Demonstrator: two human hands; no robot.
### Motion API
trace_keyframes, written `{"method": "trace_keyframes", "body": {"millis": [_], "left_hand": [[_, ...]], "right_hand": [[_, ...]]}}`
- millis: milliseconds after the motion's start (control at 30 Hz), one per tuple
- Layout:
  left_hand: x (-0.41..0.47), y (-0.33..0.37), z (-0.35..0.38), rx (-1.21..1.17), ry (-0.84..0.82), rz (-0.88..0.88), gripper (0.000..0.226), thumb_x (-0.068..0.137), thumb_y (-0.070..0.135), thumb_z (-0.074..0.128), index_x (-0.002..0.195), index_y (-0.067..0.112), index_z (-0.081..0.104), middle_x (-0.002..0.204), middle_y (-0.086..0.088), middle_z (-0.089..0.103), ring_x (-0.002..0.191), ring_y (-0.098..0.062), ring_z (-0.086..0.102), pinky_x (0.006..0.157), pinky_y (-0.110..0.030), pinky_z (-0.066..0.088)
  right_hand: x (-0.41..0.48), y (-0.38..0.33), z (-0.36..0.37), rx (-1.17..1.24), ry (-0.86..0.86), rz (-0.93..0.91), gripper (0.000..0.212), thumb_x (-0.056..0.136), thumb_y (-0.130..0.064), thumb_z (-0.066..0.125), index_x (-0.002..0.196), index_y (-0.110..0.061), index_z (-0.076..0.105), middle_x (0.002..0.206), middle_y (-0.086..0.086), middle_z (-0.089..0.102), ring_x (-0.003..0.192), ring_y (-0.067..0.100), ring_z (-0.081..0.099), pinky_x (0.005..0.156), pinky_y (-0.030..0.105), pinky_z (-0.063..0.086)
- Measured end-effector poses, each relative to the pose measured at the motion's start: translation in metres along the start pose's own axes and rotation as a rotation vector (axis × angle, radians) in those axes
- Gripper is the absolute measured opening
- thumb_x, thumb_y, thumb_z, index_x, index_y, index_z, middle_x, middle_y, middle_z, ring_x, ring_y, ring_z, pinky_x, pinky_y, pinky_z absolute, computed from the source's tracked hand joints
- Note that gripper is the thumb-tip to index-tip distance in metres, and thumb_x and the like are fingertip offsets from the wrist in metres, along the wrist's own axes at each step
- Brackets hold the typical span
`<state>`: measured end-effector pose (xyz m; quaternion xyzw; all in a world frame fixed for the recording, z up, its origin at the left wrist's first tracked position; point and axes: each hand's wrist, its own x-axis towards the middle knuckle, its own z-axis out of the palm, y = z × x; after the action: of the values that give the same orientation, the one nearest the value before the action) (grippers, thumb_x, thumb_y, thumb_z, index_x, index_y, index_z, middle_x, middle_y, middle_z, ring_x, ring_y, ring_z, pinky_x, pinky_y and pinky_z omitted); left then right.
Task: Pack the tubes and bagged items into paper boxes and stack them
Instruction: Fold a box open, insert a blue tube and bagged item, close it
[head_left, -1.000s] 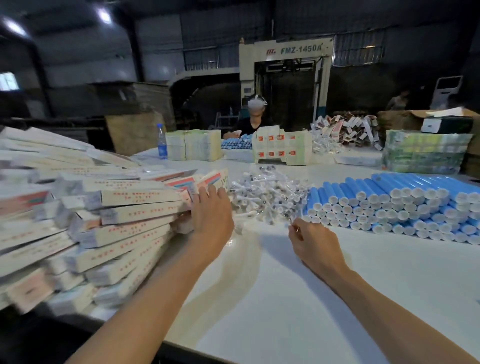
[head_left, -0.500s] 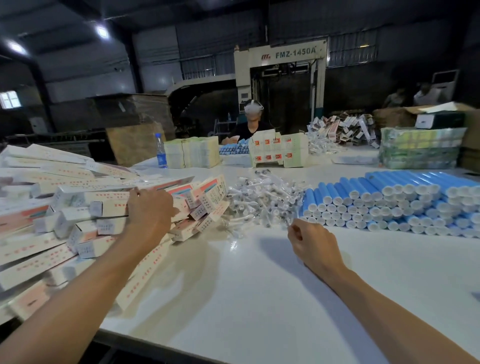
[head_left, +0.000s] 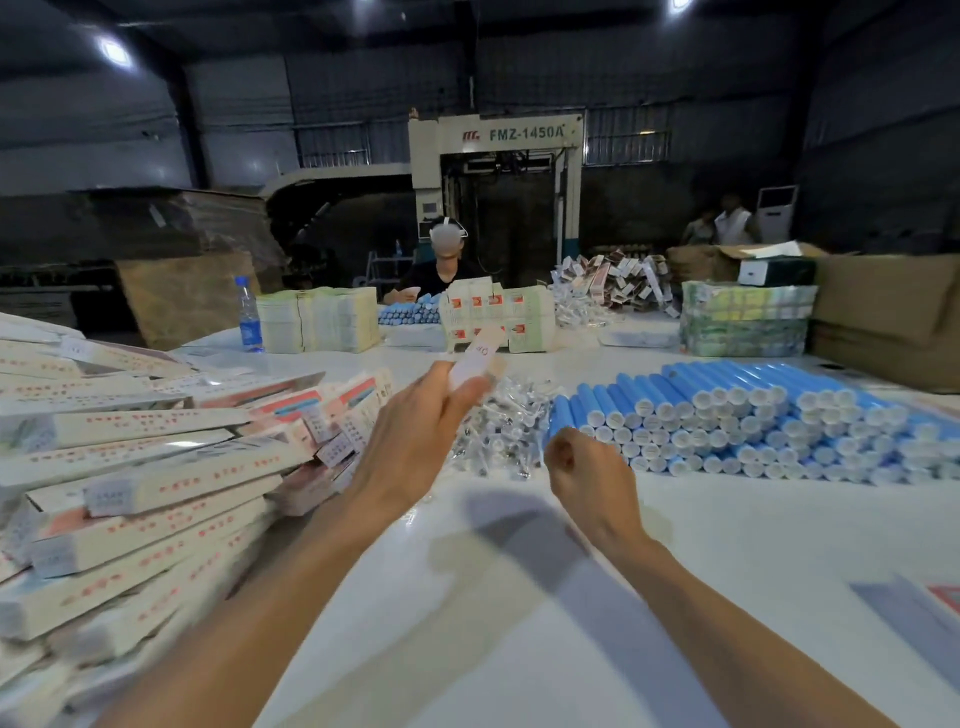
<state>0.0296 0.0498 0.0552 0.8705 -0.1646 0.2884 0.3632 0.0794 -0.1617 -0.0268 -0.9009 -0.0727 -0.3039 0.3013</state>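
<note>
The left hand (head_left: 415, 436) and right hand (head_left: 587, 473) are bare. The left forearm (head_left: 260, 623) and right forearm (head_left: 727, 618) are bare too, slim, uncovered from wrist to the lower edge. Motion blurs the left hand's fingers.

White table (head_left: 519, 649), glossy. Left: slumped heap of flat paper boxes (head_left: 145, 467). Centre: pile of clear bagged items (head_left: 498, 431). Right: blue tubes (head_left: 753, 415) stacked in rows, white caps nearward. Far edge: water bottle (head_left: 249, 317), upright carton stacks (head_left: 322, 319), wrapped bundle (head_left: 743, 322).
</note>
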Motion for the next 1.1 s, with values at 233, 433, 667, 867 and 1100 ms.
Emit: {"method": "trace_keyframes", "body": {"millis": [233, 433, 667, 867, 1100], "left_hand": [[-0.014, -0.030, 0.069, -0.628, 0.072, -0.352, 0.060, 0.100, 0.070, 0.043, 0.108, 0.016, 0.067, 0.089, -0.010, 0.078, 0.081, -0.029, 0.077, 0.071, -0.042, 0.061], [-0.016, -0.044, 0.078, -0.858, 0.072, -0.444, 0.068, 0.102, 0.073, 0.039, 0.114, 0.019, 0.079, 0.095, -0.014, 0.081, 0.079, -0.030, 0.078, 0.074, -0.043, 0.065], [-0.015, -0.048, 0.079, -0.940, -0.015, -0.449, 0.066, 0.102, 0.078, 0.033, 0.110, 0.032, 0.079, 0.100, -0.013, 0.081, 0.088, -0.036, 0.079, 0.073, -0.035, 0.066], [-0.020, -0.040, 0.073, -1.079, -0.149, -0.433, 0.043, 0.105, 0.044, 0.046, 0.117, 0.014, 0.074, 0.106, -0.019, 0.078, 0.083, -0.027, 0.075, 0.067, -0.029, 0.063], [-0.019, -0.032, 0.074, -0.993, -0.268, -0.365, 0.025, 0.112, 0.026, 0.052, 0.134, 0.018, 0.060, 0.119, -0.019, 0.076, 0.093, -0.023, 0.077, 0.073, -0.027, 0.062]], "right_hand": [[0.069, 0.028, -0.028, -0.157, 0.267, 0.065, 0.014, 0.103, -0.017, 0.056, 0.109, -0.007, 0.064, 0.107, 0.008, 0.062, 0.105, 0.028, 0.053, 0.078, 0.043, 0.049], [0.125, 0.053, -0.027, -0.706, 0.023, 0.087, 0.037, 0.108, -0.032, 0.044, 0.120, -0.002, 0.062, 0.137, 0.017, 0.050, 0.128, 0.032, 0.044, 0.104, 0.045, 0.040], [0.136, 0.058, -0.021, -0.950, -0.181, 0.108, 0.029, 0.098, -0.008, 0.057, 0.126, -0.012, 0.062, 0.131, 0.015, 0.055, 0.125, 0.033, 0.049, 0.102, 0.040, 0.044], [0.131, 0.041, -0.027, -1.010, -0.147, 0.068, 0.028, 0.095, -0.001, 0.061, 0.122, -0.004, 0.062, 0.125, 0.019, 0.061, 0.118, 0.033, 0.058, 0.101, 0.037, 0.049], [0.121, -0.015, -0.066, 0.508, -0.024, 0.276, 0.018, 0.109, -0.007, 0.048, 0.122, 0.004, 0.053, 0.099, 0.014, 0.060, 0.083, 0.026, 0.058, 0.070, 0.034, 0.049]]}}
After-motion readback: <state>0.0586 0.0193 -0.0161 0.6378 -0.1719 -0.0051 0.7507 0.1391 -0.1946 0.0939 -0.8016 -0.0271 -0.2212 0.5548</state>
